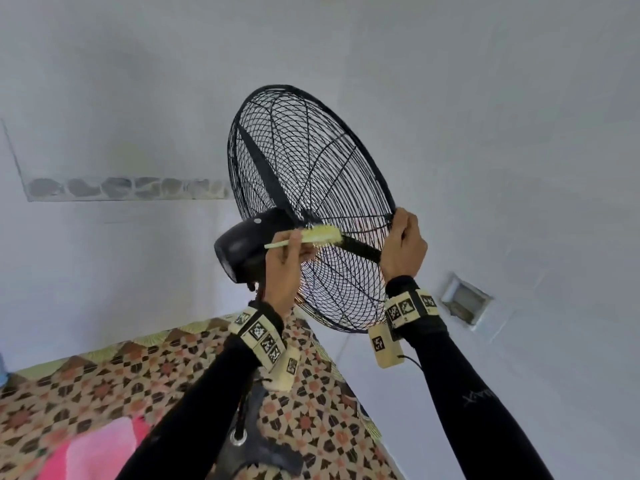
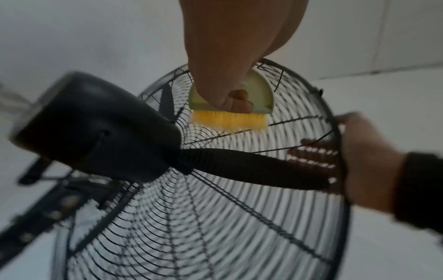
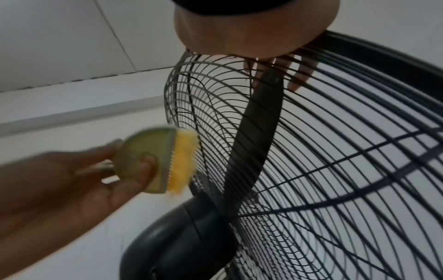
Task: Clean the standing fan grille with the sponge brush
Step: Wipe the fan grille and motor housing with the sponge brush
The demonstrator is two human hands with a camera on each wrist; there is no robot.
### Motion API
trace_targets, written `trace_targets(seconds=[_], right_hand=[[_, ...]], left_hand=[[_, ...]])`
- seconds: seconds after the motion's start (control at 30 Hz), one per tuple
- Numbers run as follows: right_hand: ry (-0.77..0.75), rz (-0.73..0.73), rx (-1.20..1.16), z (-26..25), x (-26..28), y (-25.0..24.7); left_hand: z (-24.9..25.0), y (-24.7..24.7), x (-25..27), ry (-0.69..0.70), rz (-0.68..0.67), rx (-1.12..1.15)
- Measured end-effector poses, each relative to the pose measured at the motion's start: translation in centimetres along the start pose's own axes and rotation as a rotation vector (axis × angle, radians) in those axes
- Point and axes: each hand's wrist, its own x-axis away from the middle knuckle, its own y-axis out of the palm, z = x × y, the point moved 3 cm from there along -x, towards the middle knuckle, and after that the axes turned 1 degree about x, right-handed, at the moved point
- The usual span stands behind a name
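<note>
Motor housing [image 1: 247, 245], black, at the rear centre of the fan grille [image 1: 304, 188]. Left hand [image 1: 284, 268], just beside the housing: fingers pinch the pale green brush [image 1: 311, 235], whose yellow bristles [image 2: 230, 120] rest on the rear grille wires near the hub. Right hand [image 1: 403, 245], at the grille's rim opposite the housing: fingers curled over the rim, gripping it.

Even, diffuse daylight; no hard shadows or glare. Wide-angle bending at head-view edges. Motion blur on brush [image 3: 165, 161] and motor housing [image 2: 95, 127] in both dimmer wrist views.
</note>
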Motion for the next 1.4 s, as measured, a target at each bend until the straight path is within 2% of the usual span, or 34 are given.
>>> trace_targets(seconds=[0.17, 0.23, 0.3, 0.43, 0.6, 0.67, 0.83, 0.87, 1.0, 1.03, 1.23, 1.4], right_hand=[[0.102, 0.089, 0.021, 1.3, -1.0, 0.1], [0.121, 0.106, 0.041, 1.9, -1.3, 0.2], [0.152, 0.121, 0.065, 2.2, -1.4, 0.2], [0.168, 0.138, 0.093, 1.8, -1.4, 0.4], [0.205, 0.213, 0.081, 1.7, -1.5, 0.5], [0.195, 0.200, 0.082, 1.8, -1.7, 0.5], [0.193, 0.184, 0.085, 1.7, -1.8, 0.6], [0.199, 0.186, 0.090, 1.7, -1.8, 0.6], [0.199, 0.197, 0.085, 1.8, -1.6, 0.6], [0.203, 0.188, 0.080, 1.7, -1.5, 0.5], [0.201, 0.119, 0.109, 1.1, -1.3, -0.1], [0.228, 0.140, 0.118, 0.9, -1.0, 0.0]], left_hand=[[1.9, 3.7, 2.3, -0.002, -0.264, 0.120], [1.8, 4.0, 2.4, -0.020, -0.306, 0.136], [0.7, 2.8, 1.1, -0.028, -0.275, 0.111], [-1.3, -0.2, -2.3, -0.048, -0.116, 0.094], [-0.2, 2.0, -0.1, -0.005, -0.222, 0.137], [-0.7, 1.8, -0.1, -0.011, -0.210, 0.133], [-3.8, -1.6, -3.6, -0.135, 0.025, 0.182], [-3.7, -1.5, -3.5, -0.128, 0.009, 0.183], [-1.9, 0.3, -1.7, -0.038, -0.193, 0.160], [-1.7, 0.4, -1.8, -0.020, -0.203, 0.149], [-2.3, -1.4, -5.0, -0.056, -0.081, 0.128], [-2.6, -2.6, -6.2, -0.135, -0.083, 0.174]])
